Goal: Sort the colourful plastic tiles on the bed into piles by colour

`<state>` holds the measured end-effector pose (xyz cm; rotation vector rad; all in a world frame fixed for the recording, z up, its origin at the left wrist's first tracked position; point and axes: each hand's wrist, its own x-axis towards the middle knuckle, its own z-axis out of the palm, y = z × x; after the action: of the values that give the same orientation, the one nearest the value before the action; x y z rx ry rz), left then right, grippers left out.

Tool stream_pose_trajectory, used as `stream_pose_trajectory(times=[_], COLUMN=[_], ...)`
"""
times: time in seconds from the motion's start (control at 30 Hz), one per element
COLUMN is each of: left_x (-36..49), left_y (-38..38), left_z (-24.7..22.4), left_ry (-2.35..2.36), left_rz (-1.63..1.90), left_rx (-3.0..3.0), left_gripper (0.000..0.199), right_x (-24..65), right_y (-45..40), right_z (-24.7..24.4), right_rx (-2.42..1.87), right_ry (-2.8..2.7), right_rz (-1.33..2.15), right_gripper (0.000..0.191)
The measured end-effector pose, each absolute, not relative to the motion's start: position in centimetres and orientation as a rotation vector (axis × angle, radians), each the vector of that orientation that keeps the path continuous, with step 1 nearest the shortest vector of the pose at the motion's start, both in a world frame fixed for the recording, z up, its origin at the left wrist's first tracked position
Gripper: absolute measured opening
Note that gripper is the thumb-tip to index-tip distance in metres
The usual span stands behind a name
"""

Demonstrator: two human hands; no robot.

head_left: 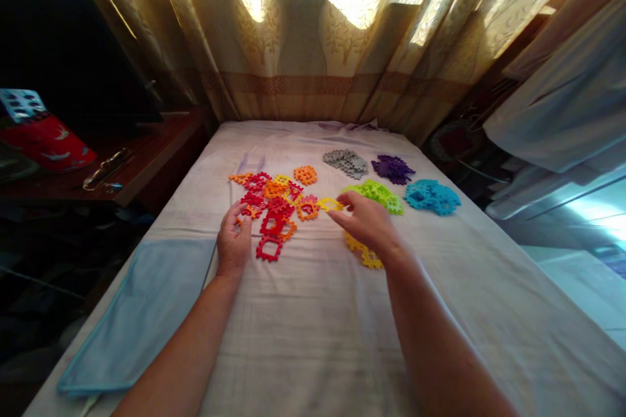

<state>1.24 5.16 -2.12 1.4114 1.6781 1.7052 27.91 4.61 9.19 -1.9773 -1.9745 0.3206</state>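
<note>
A mixed pile of red, orange and yellow plastic interlocking pieces (281, 206) lies spread in the middle of the bed-like surface. At its left edge is my left hand (233, 240), its fingers curled, with a bit of an orange interlocking piece (238, 222) showing between thumb and fingers. My right hand (366, 218) pinches the right end of a yellow interlocking piece (328, 204) beside the pile. Beneath that hand lies a partly hidden group of yellow pieces (372, 258). A red square frame piece (268, 249) lies nearest me.
Sorted heaps stand to the right: grey (346, 163), purple (392, 169), lime green (381, 195) and blue (432, 197). An orange cluster (305, 174) sits behind the pile. A light blue cloth (147, 313) covers the left side. Glasses (105, 169) rest on a wooden desk (166, 150).
</note>
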Motion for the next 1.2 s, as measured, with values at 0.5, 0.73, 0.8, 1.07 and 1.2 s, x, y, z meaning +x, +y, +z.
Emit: stream_pose_trajectory(times=[0.5,0.73,0.8,1.07,1.2], left_x=[1.2,1.3,1.3,1.3,1.3], left_y=[5.2,5.2,5.2,5.2,5.1], left_z=[-2.0,-2.0,-2.2,-2.2,-2.0], left_ry=[1.687,1.670,1.667,1.675,1.672], left_rz=[1.677,1.687,1.691,1.686,1.695], left_rx=[1.386,1.381,1.383,1.382,1.407], left_gripper=[0.032,0.032,0.032,0.032,0.030], right_x=[37.7,37.4,36.2,25.7,22.0], right_y=[4.1,4.0,3.9,5.4,7.7], right_z=[7.3,8.0,8.5,7.7,6.2], right_rx=[-2.162,-2.212,-2.225,-1.794,-1.822], right_ry=[-1.846,-1.860,-1.854,-2.199,-2.292], right_rz=[0.514,0.421,0.374,0.333,0.311], right_gripper=[0.041,0.036,0.034,0.037,0.035])
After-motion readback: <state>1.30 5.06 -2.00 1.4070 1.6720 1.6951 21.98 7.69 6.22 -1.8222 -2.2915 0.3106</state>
